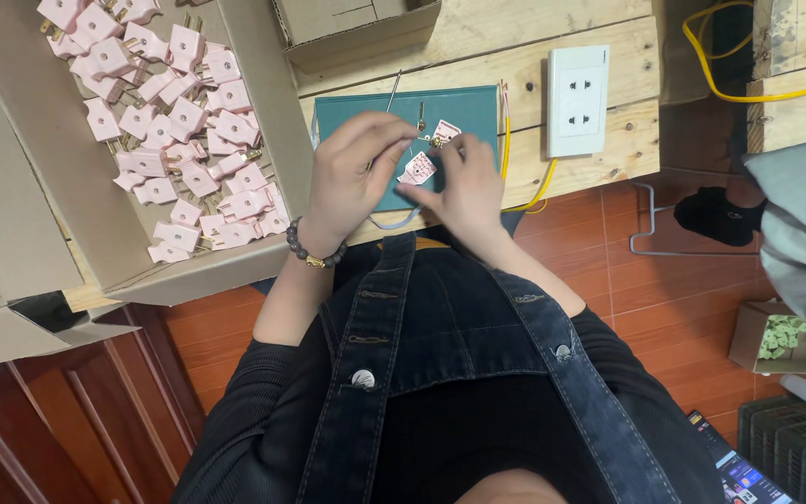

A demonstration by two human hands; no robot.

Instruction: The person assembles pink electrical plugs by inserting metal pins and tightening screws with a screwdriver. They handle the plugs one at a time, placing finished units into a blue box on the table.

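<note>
Here both hands meet over the green mat [464,110] on the worktop [515,70]: the right hand [468,187] pinches an open pink plug [418,169], steadying it. Meanwhile the left hand [356,168] closes around a thin tool [391,93], angled towards the plug, while finished plugs fill the box [263,84] at left.

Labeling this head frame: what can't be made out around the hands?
- Pink plug half: part hidden under fingers of left hand.
- Small metal parts above right hand: too small to identify.
- Cardboard box of pink plugs: cut off by top edge.

Wood bench [515,70]; mat [464,107], socket [577,100], boxes [263,121]
</note>
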